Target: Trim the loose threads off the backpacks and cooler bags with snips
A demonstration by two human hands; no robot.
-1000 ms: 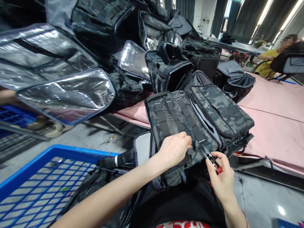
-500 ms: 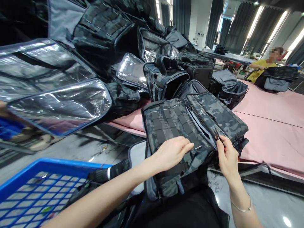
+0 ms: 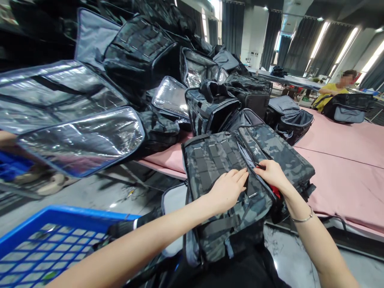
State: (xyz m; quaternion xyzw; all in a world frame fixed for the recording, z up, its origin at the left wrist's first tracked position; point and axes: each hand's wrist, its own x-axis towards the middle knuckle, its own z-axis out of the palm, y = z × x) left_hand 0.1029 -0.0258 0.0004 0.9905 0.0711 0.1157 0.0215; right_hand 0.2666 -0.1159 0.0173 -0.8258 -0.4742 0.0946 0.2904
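A dark camouflage backpack point(image 3: 214, 160) with rows of webbing straps lies in front of me, its near end at my lap and its far side on the pink table. My left hand point(image 3: 229, 188) rests flat on its webbed panel, fingers stretched out. Across the bag runs a zippered opening point(image 3: 247, 154) with a grey inner edge. At that zipper my right hand point(image 3: 270, 174) is closed, thumb and fingers pinched together. A small tool with a red handle point(image 3: 275, 191) shows under the palm; its dark tip points toward the zipper, and most of it is hidden.
A heap of similar bags point(image 3: 135, 52) fills the left and back, several with silver-lined flaps point(image 3: 84, 140) hanging open. The pink table point(image 3: 345, 164) extends right, where a person in yellow point(image 3: 327, 94) handles another bag. A blue plastic basket point(image 3: 75, 214) stands low at left.
My right hand has moved up and left along the zipper, with the red-handled tool still in it. The gap there looks narrower. My left hand has flattened slightly on the panel.
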